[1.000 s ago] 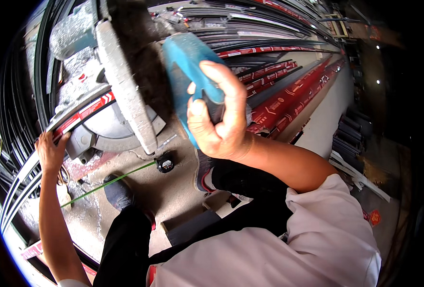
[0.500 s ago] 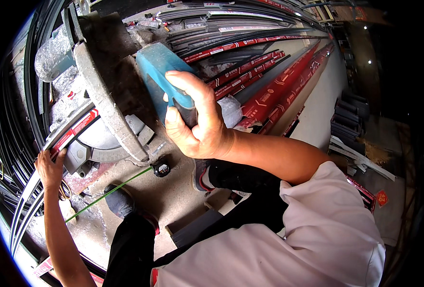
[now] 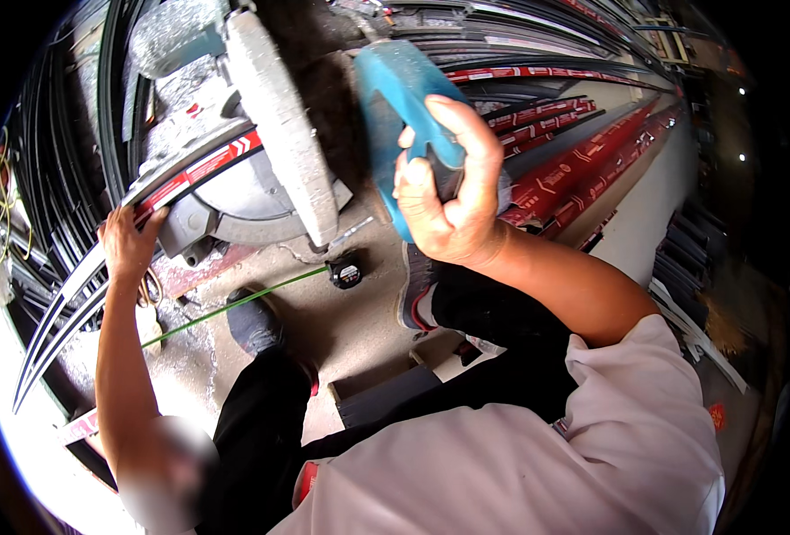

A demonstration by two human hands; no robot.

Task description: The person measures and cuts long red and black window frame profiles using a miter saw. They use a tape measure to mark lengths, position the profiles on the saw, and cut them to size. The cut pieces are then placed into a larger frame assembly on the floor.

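Saw head sits higher than half second ago — right hand (image 3: 448,209) fist-clamped on blue plastic saw handle (image 3: 395,85); left hand (image 3: 130,242), arm outstretched, pressing red-striped metal profile (image 3: 190,169).

A tape measure (image 3: 347,272) lies on the concrete floor (image 3: 359,330), with a green cord (image 3: 234,305) running to it. Red-wrapped profiles (image 3: 573,174) lie stacked at right. Dark profiles (image 3: 51,160) are stacked at left. A dark offcut (image 3: 386,399) lies near the shoes (image 3: 254,323).
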